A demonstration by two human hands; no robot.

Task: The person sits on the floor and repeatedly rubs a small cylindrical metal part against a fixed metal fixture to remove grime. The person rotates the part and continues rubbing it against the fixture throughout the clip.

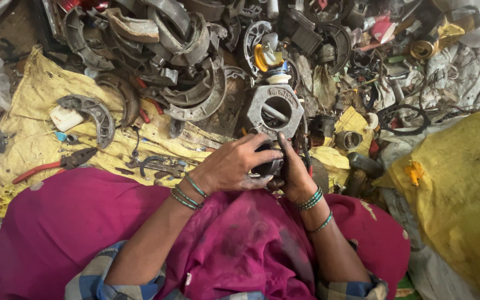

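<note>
Gripping a small dark metal part (266, 165) between them, both hands are closed around it over the lap of magenta cloth (234, 239). The left hand (230, 166) wraps over the top of the part, fingers curled; the right hand (294, 173) clasps it from the other side, thumb pointing up. Just beyond the hands stands a grey hexagonal metal housing (275, 109) with a round opening. Farther out lies a heap of curved brake shoes (190, 94). Well off to the left hand's side, red-handled pliers (56, 164) rest on yellow sacking (29, 139).
</note>
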